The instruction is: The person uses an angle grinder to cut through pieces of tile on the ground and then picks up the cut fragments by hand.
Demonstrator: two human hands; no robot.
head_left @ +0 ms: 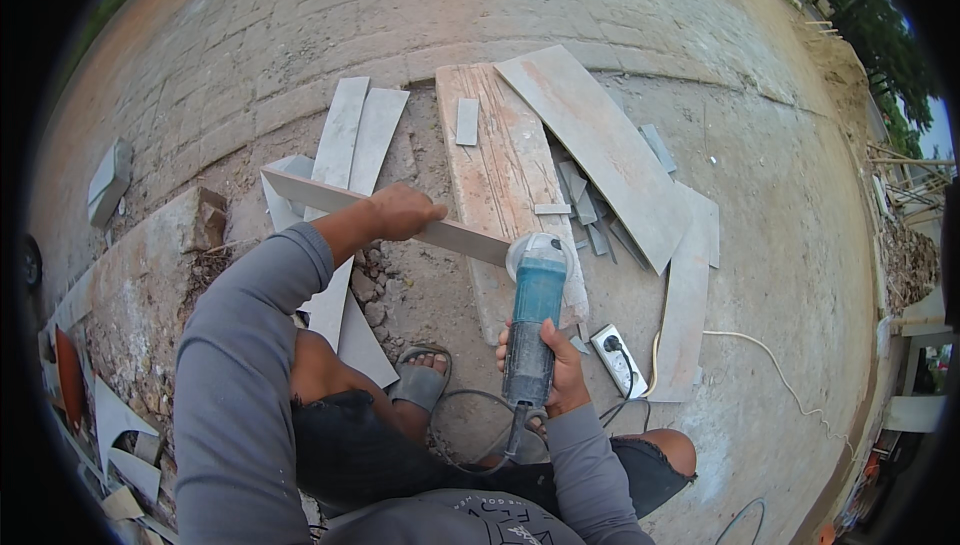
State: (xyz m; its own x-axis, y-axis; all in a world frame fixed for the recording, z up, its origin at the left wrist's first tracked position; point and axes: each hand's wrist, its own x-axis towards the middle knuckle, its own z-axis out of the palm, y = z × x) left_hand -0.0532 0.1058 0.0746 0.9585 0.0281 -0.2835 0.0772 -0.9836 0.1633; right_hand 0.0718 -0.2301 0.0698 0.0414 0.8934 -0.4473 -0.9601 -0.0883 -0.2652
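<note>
With my left hand [405,212] I grip a long narrow tile strip [462,238], which slants from the upper left down to the wooden-looking scored block [500,170]. My right hand [565,365] is wrapped round the body of a teal and black angle grinder [535,330]. The grinder's round head and guard sit at the strip's right end, over the block; whether the disc touches the strip cannot be made out. A small tile piece [467,122] lies on the block's far part, and a smaller offcut [552,210] rests near its right edge.
A large tile plank [600,150] leans on the block's right, with several offcuts [590,210] beneath. Other tile strips [345,135] lie to the left. A white power strip [619,361] with a black plug is near my right hand; a pale cable [770,355] runs right.
</note>
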